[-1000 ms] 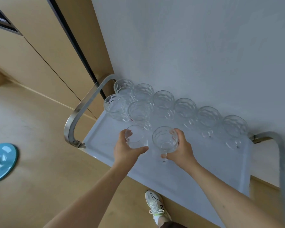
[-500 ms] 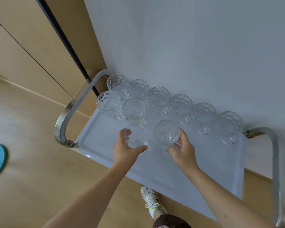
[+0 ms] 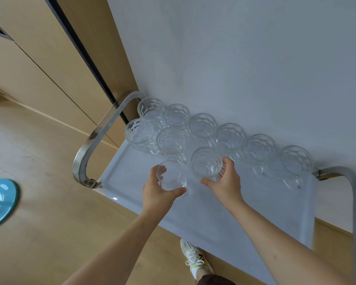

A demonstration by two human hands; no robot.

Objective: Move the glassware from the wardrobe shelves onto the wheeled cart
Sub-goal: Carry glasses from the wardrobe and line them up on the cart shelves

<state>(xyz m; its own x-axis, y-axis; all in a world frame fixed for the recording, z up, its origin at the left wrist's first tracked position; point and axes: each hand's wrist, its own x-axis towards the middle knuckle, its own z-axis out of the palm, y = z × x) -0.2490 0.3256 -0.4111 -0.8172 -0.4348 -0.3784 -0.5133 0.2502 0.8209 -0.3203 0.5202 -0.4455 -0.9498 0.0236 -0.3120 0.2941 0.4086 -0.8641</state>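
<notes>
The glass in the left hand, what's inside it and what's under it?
The smooth glass gripped by the left hand looks empty; the white cart tray shows through it. Whether its base rests on the tray cannot be told, since the thumb and palm cover its lower edge.

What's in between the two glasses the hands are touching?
Nothing but bare tray. In the head view, the smooth glass in the left hand and the dimpled mug at the right hand stand apart on the cart's white top.
</notes>
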